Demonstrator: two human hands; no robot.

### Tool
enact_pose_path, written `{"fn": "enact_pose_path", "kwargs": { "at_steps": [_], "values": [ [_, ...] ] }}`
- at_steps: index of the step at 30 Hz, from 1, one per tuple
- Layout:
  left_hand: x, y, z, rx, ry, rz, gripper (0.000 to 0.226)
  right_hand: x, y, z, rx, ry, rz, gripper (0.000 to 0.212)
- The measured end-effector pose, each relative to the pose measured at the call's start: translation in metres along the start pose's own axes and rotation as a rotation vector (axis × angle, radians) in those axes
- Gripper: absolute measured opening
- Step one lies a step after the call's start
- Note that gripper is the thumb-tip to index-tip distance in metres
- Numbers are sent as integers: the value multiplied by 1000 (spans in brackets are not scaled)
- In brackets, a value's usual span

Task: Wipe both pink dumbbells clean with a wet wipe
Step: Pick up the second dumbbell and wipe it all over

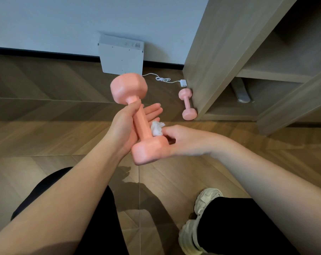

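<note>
Aloft, left hand clasps the dumbbell, fingers straight; right hand seemingly pinches the wipe

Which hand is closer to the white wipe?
Right. The right hand pinches the wet wipe against the handle of the dumbbell. The left hand holds that handle from the other side, just beside the wipe.

A pale wall meets a wood-patterned floor along a black skirting. A white box leans against the wall, a white cable beside it. Wooden shelving stands at the right.
</note>
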State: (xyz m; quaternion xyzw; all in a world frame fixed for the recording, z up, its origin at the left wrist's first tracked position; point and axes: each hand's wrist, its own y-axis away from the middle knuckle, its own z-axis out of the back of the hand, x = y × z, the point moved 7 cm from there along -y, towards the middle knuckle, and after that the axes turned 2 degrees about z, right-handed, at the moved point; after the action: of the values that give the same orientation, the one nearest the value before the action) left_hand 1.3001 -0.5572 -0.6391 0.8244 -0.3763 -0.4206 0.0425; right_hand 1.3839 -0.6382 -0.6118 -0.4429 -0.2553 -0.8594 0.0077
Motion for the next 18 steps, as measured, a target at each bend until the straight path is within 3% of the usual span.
{"fn": "enact_pose_path", "kwargs": {
  "at_steps": [2, 7, 14, 18],
  "values": [
    [3, -1, -2, 17, -60, 31, 25, -4, 2, -3, 2, -218, -52, 42],
    [5, -2, 0, 27, -323, 51, 39, -18, 1, -3, -208, -479, -164, 11],
    [15, 4, -7, 51, -473, 161, 50, -22, -4, -10, -406, -572, -321, 32],
    [5, 7, -5, 66, -514, 146, 51, -20, -5, -12, -452, -842, -298, 5]
  ]
}}
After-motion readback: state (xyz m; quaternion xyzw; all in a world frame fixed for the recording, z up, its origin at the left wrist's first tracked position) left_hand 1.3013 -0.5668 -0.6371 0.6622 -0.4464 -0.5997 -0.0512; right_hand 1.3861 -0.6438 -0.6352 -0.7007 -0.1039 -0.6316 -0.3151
